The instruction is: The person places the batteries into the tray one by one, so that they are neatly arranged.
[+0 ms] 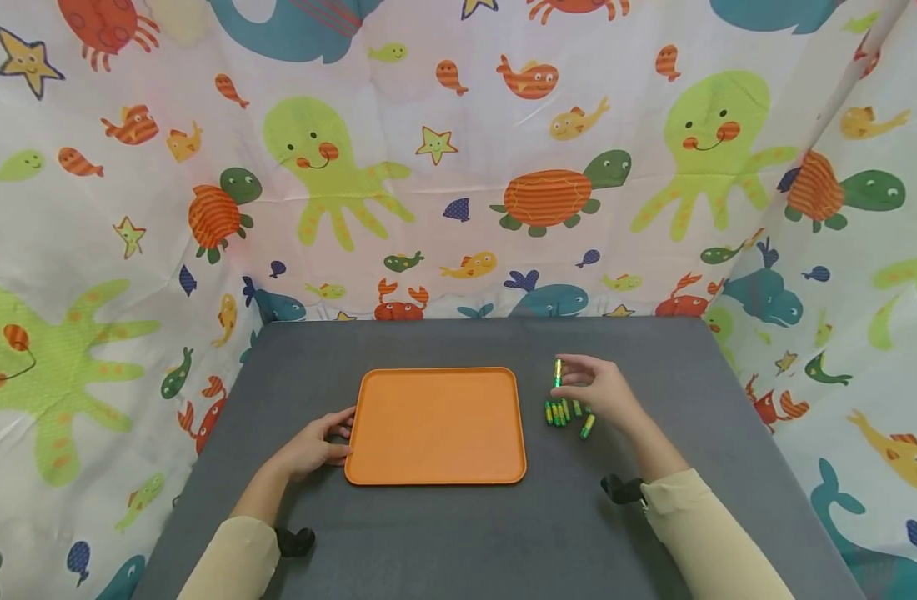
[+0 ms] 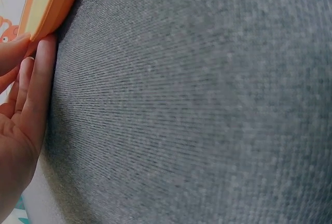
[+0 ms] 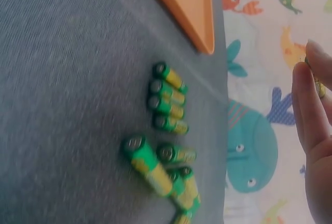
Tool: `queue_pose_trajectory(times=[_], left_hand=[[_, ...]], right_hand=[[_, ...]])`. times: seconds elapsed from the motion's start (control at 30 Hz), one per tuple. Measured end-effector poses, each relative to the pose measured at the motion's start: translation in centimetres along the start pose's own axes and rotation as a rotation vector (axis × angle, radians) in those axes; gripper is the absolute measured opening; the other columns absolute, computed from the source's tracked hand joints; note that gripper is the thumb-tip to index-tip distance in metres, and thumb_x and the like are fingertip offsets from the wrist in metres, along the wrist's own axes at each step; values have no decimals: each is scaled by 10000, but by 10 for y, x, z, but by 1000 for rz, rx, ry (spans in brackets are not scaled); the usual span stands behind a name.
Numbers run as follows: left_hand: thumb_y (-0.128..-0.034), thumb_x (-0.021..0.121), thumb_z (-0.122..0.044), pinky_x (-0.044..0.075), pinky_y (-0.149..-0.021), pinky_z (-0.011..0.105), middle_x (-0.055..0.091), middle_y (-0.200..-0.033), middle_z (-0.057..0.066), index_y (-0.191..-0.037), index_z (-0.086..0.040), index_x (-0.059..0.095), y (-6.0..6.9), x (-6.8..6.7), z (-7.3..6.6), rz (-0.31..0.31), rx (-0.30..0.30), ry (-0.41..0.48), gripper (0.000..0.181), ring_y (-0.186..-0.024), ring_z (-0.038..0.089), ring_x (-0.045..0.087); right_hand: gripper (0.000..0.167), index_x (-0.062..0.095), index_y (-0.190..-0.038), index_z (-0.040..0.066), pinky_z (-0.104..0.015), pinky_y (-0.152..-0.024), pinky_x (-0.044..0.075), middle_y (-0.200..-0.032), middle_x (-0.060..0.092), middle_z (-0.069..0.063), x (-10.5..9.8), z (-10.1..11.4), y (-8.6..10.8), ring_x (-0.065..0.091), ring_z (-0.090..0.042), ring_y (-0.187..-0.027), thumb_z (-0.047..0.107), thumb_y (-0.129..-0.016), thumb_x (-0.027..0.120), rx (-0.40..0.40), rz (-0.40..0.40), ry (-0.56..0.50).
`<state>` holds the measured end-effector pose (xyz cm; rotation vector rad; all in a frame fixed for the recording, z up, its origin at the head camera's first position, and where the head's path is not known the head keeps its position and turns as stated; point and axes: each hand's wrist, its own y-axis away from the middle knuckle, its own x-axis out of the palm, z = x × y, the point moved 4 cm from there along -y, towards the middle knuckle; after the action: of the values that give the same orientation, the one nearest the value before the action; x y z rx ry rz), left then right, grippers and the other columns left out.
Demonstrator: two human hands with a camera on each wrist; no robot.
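An orange tray (image 1: 436,427) lies flat on the grey table. My left hand (image 1: 308,448) holds its left edge; in the left wrist view the thumb (image 2: 14,53) is on the rim and the fingers reach beneath it. To the right of the tray, my right hand (image 1: 603,390) pinches a green and yellow battery (image 1: 558,372) between thumb and fingertips, raised above the others. That battery is mostly hidden behind the fingers in the right wrist view. Below the hand are several more batteries (image 3: 170,109), some side by side in a row, others lying loosely at angles.
The grey table (image 1: 443,533) has its far edge against a white curtain (image 1: 458,242) printed with sea animals, which also hangs at both sides. Black wrist straps (image 1: 622,490) sit by both sleeves.
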<state>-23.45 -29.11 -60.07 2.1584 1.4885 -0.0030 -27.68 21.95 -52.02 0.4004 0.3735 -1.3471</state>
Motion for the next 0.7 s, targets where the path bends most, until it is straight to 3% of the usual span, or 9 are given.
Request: queue_pose_trajectory(times=[0.3, 0.7], left_hand=[[-913, 674, 35, 614, -809, 393, 417, -1357, 204, -1596, -117, 308, 1, -2, -5, 16, 34, 12, 789, -1136, 306, 493], [-911, 686, 24, 612, -832, 376, 446, -1355, 166, -1588, -155, 334, -2, -2, 8, 14, 15, 55, 784, -1139, 299, 491]], right_hand=[[610, 637, -1362, 163, -305, -806, 601, -1181, 695, -93, 23, 18, -9, 686, -226, -1045, 255, -806, 869, -16, 37, -68], [583, 656, -1336, 98, -333, -801, 596, -1061, 742, -77, 75, 43, -25, 701, -211, -979, 169, -800, 871, -47, 87, -92]])
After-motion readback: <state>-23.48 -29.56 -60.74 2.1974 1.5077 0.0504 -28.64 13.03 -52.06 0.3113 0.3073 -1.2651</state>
